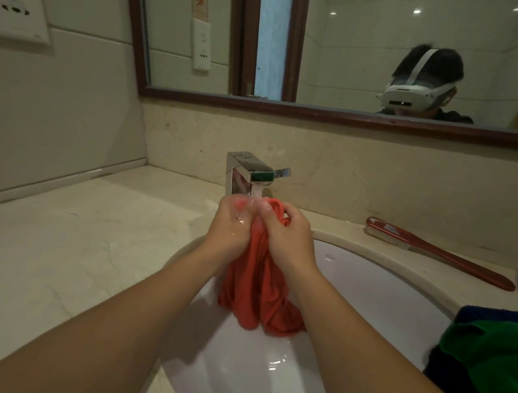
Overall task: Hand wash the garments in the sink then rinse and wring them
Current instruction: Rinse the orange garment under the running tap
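Garments are the job, and the one in hand is a red cloth (pixel 258 280), held up under the tap (pixel 250 176) with water running onto its bunched top while the rest hangs down into the sink (pixel 379 294), its lower end resting on the white bowl. Both hands grip it side by side just below the spout: the left hand (pixel 230 225) has its fingers curled round the gathered top, wet and shining, and the right hand (pixel 289 232) pinches and closes on the fold next to it, touching the left. This looks like the rinse step, or rubbing under the stream; no suds show, so I cannot tell which. A pile of green and dark blue clothes (pixel 491 358) lies over the sink's right rim, seemingly waiting its turn. A red brush (pixel 438 252) lies on the counter (pixel 51 253) behind the sink, apart from the hands. Next, I judge, the cloth needs working through the water along its length, then a firm opposite twist of the two hands over the bowl to wring it.
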`<state>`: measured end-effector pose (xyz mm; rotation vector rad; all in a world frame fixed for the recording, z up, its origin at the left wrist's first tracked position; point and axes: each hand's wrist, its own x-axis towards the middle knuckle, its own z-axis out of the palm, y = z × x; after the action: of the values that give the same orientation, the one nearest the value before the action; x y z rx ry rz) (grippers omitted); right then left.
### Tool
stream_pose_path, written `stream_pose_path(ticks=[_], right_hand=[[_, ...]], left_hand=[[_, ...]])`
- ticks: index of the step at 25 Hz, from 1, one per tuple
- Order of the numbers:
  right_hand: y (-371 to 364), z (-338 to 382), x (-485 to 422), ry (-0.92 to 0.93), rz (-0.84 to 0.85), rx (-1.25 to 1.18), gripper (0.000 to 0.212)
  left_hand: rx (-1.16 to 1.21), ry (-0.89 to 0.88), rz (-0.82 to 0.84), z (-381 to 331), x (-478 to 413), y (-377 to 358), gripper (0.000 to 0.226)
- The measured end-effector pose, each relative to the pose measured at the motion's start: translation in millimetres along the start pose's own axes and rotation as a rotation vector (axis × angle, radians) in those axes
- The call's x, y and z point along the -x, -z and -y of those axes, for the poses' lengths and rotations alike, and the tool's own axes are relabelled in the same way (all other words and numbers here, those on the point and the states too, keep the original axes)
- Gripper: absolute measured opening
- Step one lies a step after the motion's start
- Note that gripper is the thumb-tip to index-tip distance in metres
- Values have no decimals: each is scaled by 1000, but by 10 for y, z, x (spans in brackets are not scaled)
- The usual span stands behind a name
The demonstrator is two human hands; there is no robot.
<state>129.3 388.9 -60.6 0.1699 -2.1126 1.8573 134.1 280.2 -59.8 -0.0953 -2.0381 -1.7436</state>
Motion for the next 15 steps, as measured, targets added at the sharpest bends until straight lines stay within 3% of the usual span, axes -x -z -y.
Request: stream_pose_path(ticks=[2, 6, 10, 15], right_hand=[[-25, -20, -11, -1, -29, -11, 35], [-60, 69, -1, -19, -24, -58, 24], [-117, 131, 0, -162, -92, -307, 36], [-57, 218, -69, -297, -168, -702, 16]], left_hand=[[33, 42, -79, -41, 9, 11, 26], [31, -16, -174, -85, -44, 86, 23], [-13, 0, -8, -106, 52, 101, 41], [21, -45, 132, -69, 56, 49, 71]])
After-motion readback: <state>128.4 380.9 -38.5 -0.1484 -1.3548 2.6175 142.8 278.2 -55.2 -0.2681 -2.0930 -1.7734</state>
